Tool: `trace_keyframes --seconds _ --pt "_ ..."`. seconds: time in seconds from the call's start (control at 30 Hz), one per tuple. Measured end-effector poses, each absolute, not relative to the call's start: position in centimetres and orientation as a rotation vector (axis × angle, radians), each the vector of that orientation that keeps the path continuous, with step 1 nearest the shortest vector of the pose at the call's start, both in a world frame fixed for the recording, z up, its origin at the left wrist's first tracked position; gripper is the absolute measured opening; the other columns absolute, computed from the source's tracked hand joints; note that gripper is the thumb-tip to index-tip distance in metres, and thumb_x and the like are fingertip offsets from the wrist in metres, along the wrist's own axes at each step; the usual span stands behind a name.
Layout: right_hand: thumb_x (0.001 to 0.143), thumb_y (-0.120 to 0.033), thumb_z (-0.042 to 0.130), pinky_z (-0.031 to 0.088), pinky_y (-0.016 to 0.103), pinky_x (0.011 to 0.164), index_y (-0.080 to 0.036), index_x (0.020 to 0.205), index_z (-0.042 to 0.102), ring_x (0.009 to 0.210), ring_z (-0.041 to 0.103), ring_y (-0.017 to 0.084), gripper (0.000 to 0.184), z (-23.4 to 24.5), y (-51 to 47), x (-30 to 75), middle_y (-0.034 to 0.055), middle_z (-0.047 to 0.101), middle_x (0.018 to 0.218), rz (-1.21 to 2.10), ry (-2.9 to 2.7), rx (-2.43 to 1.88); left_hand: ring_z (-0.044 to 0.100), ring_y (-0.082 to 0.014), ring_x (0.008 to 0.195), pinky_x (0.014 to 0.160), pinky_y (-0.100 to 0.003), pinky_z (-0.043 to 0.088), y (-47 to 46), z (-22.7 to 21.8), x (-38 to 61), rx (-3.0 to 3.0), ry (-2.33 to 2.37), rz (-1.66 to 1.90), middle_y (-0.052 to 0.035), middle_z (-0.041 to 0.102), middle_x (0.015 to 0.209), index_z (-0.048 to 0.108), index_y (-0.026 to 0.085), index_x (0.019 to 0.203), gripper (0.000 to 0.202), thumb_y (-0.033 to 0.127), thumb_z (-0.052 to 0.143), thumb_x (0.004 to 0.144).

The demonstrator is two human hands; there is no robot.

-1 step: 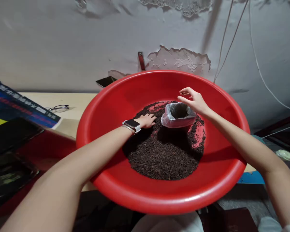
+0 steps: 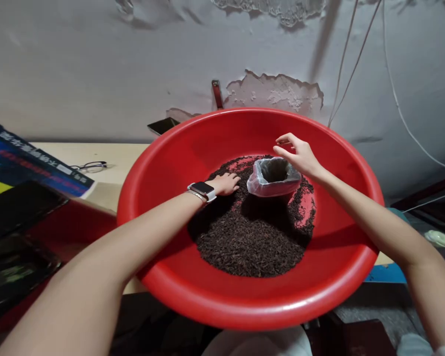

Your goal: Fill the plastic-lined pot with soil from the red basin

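Note:
A wide red plastic basin holds a heap of dark dried leaves, which look like loose tea. My left hand lies palm down on the leaves at the left side, fingers stretched out; the wrist wears a watch. Beside it, amid the leaves, stands a small container lined with a clear plastic bag, its mouth open upward. Above that bag's right rim hovers my right hand, with thumb and fingertips curled close together. A tiny dark speck shows between them, too small to name.
The basin rests on a pale table. To the left are eyeglasses, a printed blue box and a dark tray. A dark flat device lies behind the rim. White cables hang along the peeling wall.

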State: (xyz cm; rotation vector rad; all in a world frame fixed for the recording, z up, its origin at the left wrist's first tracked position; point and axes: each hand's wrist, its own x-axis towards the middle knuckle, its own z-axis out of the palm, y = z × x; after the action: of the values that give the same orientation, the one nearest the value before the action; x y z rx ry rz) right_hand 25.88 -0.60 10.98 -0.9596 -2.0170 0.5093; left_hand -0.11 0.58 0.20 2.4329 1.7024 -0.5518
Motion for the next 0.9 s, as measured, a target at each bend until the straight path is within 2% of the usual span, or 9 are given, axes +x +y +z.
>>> trace_keyframes --seconds 0.2,0.27,0.4,0.57,0.67,0.77,0.9 --pt "0.09 -0.036 0.051 0.042 0.036 0.09 -0.018 0.094 0.06 0.097 0.059 0.021 0.021 10.6 -0.4 25.7 0.0078 0.066 0.1 0.264 -2.133 -0.965 0.027 -0.0278 0.141 0.112 -0.046 0.028 6.1 0.0 1.2 2.467 1.636 -0.337 -0.0081 0.032 0.155 0.041 0.025 0.143 0.048 0.039 0.041 0.096" --pt "0.09 -0.034 0.051 0.041 0.038 0.089 -0.017 0.097 0.06 0.099 0.058 0.023 0.021 10.2 -0.5 25.6 0.0095 0.065 0.102 0.17 -2.201 -1.007 0.028 -0.0269 0.14 0.112 -0.043 0.028 7.3 -1.2 2.3 2.449 1.624 -0.258 -0.0102 0.034 0.153 0.041 0.021 0.142 0.049 0.039 0.039 0.096" --pt "0.091 -0.034 0.05 0.038 0.039 0.088 -0.017 0.102 0.06 0.101 0.055 0.025 0.022 9.7 -0.8 25.2 0.0108 0.065 0.106 0.043 -2.356 -1.033 0.036 -0.0316 0.134 0.106 -0.047 0.035 7.8 -3.9 3.3 2.406 1.666 -0.251 -0.0164 0.034 0.152 0.03 0.019 0.148 0.061 0.047 0.04 0.095" --pt "0.092 -0.034 0.049 0.037 0.037 0.086 -0.018 0.1 0.059 0.098 0.055 0.024 0.021 9.6 -0.8 25.3 0.0101 0.066 0.104 0.055 -2.395 -1.008 0.025 -0.0357 0.141 0.111 -0.048 0.028 7.4 -4.5 0.9 2.38 1.665 -0.36 -0.017 0.024 0.156 0.029 0.017 0.149 0.068 0.047 0.046 0.091" --pt "0.092 -0.033 0.048 0.038 0.036 0.086 -0.018 0.099 0.059 0.096 0.056 0.023 0.019 10.0 -0.6 25.7 0.0093 0.066 0.103 0.087 -2.354 -1.006 0.025 -0.0366 0.142 0.112 -0.046 0.026 6.7 -3.6 -1.3 2.302 1.657 -0.497 -0.0177 0.024 0.156 0.031 0.017 0.149 0.074 0.047 0.053 0.085" --pt "0.091 -0.032 0.048 0.039 0.036 0.086 -0.019 0.099 0.058 0.096 0.057 0.023 0.019 10.4 -0.5 26.0 0.009 0.067 0.103 0.107 -2.33 -0.988 0.037 -0.0348 0.137 0.11 -0.042 0.032 5.2 -2.4 -3.1 2.186 1.606 -0.636 -0.0165 0.036 0.152 0.041 0.017 0.146 0.075 0.045 0.058 0.078" --pt "0.09 -0.031 0.049 0.04 0.037 0.085 -0.019 0.097 0.058 0.094 0.058 0.023 0.017 10.5 -0.4 26.0 0.0087 0.067 0.1 0.122 -2.322 -0.985 0.052 -0.0277 0.127 0.104 -0.033 0.041 2.2 -0.6 -3.8 2.091 1.462 -0.705 -0.0067 0.056 0.139 0.06 0.024 0.13 0.064 0.05 0.062 0.071"
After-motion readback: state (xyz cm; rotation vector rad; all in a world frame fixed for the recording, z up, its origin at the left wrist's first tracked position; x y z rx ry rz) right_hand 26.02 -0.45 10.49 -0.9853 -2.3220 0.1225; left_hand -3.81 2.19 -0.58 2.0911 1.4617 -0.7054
